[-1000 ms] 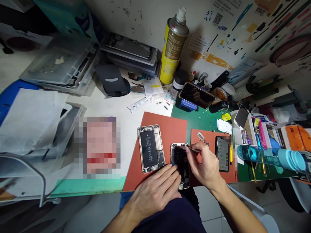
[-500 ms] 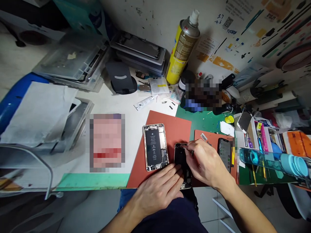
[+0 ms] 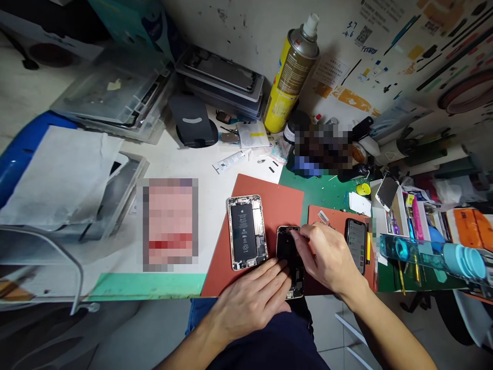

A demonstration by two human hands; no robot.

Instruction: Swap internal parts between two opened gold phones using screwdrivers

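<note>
The thing being worked on is an opened phone with a dark inside and a thin pale rim (image 3: 285, 248). It lies flat on the near right part of a big red-brown mat (image 3: 265, 198), close to the table's near edge. Just to its left, on the same mat, is a second opened phone with a pale gold frame and a black battery (image 3: 243, 234).

The left hand (image 3: 248, 299) lies flat, with its fingers long and close together. The fingertips rest on the left side of the dark phone, and they seem to be holding it down. They are not wrapped around anything.

The right hand (image 3: 327, 254) is at the phone's far end. Its thumb and pointing finger bend in toward each other. I cannot tell how wide the gap is, or if something small is in it.

The step in hand looks like small, careful work on the parts at the far end. The next move seems to call for a still phone under the left fingers, and for a light, sure touch from the right hand, so no tiny part gets bent or lost.
</note>
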